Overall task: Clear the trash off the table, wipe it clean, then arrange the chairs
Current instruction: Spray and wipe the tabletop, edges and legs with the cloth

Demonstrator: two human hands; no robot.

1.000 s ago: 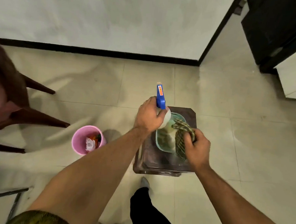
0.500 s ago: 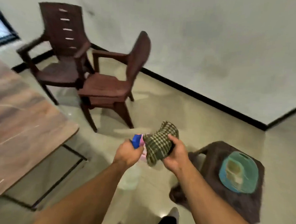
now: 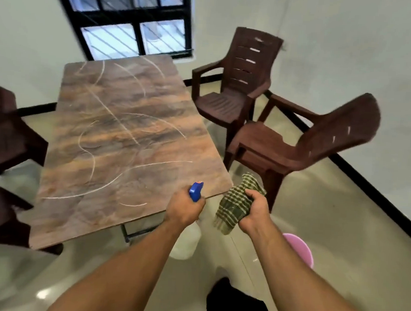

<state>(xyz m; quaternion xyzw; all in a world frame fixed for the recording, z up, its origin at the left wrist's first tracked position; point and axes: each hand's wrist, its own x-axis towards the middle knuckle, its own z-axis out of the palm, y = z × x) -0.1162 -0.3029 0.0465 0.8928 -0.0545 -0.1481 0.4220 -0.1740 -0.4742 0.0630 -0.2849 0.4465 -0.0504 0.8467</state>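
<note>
arms (image 3: 130,266): bare from elbow to left grip (image 3: 184,209) and right grip (image 3: 254,211) | legs: black trousers (image 3: 236,304)

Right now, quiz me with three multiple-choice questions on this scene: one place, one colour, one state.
1. The pink bin stands: A on a shelf; B on the floor; C in a cupboard.
2. The head of the spray bottle is: A red; B yellow; C blue.
3. The right hand is: A gripping the checked cloth; B empty; C flat on a wall.
Answers: B, floor tiles show beside it; C, blue trigger shows above the left hand; A, its fingers curl round the cloth.
</note>
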